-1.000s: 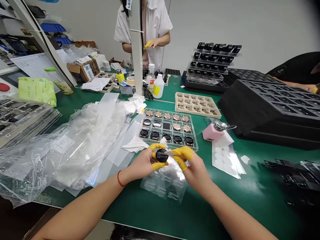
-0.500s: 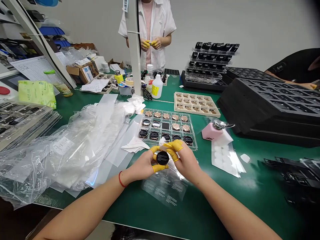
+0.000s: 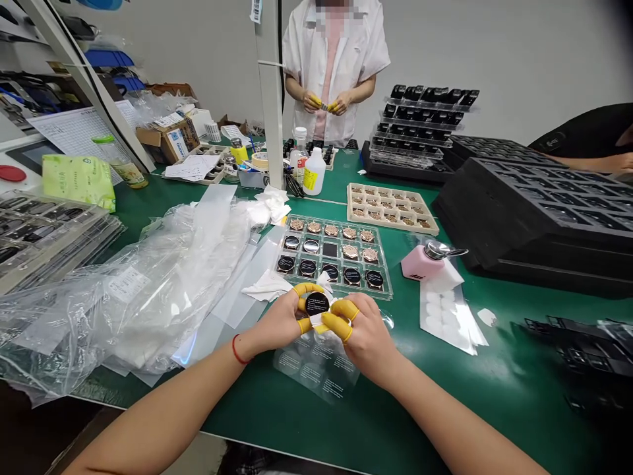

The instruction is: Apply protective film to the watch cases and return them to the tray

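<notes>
Black disc (image 3: 317, 303) held near the clear tray (image 3: 384, 272)

We grasp the disc in our left grip (image 3: 285, 318) and pinch a white scrap (image 3: 316, 319) in our right grip (image 3: 363, 326). Just beyond, the clear tray holds rose-gold watches (image 3: 350, 251) and black-faced watches (image 3: 351, 276); behind, a beige tray (image 3: 393, 225) holds gold-toned parts (image 3: 374, 214). A white post (image 3: 270, 105) rising from our green bench (image 3: 257, 409) blocks some grey wall (image 3: 445, 53).

Blk disc (image 3: 317, 303) (white txt), tilted, in L hand (image 3: 281, 319); white pc (image 3: 315, 320) in R hand (image 3: 364, 327) at lower edge.
</notes>
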The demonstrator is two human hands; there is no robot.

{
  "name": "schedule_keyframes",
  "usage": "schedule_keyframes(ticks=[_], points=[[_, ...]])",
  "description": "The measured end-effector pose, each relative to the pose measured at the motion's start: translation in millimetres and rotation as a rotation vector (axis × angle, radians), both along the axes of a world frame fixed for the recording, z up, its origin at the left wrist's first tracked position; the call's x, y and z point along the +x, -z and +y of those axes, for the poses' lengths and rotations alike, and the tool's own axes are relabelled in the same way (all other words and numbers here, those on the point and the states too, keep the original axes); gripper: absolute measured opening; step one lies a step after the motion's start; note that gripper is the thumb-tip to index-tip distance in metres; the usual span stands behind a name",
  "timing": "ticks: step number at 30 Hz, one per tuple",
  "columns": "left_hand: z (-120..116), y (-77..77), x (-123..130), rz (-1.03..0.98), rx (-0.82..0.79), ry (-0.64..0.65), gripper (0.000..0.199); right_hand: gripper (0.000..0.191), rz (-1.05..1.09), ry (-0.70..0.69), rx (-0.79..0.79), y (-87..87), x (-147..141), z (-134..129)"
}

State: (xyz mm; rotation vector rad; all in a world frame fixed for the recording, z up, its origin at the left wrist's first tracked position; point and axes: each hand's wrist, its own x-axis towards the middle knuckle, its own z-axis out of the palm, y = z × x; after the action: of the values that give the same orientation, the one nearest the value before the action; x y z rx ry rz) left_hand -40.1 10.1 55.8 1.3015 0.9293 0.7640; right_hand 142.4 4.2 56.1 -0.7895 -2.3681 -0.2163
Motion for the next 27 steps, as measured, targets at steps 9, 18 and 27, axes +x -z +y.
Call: schedule_keyframes(ticks=[9,18,27], points=[[1,4.1,-3,-0.011,0.022,-0.032,0.045,0.026,0.020,0.067,-0.037,8.7,-6,-9],[1,-6.9,-2,-0.011,0.008,-0.008,0.047,0.020,0.360,0.075,-0.334,-2.6,2,-2],[0,-7.5,-4,0.009,0.018,0.029,0.044,0.027,0.076,0.064,-0.182,-18.7,7,-1]])
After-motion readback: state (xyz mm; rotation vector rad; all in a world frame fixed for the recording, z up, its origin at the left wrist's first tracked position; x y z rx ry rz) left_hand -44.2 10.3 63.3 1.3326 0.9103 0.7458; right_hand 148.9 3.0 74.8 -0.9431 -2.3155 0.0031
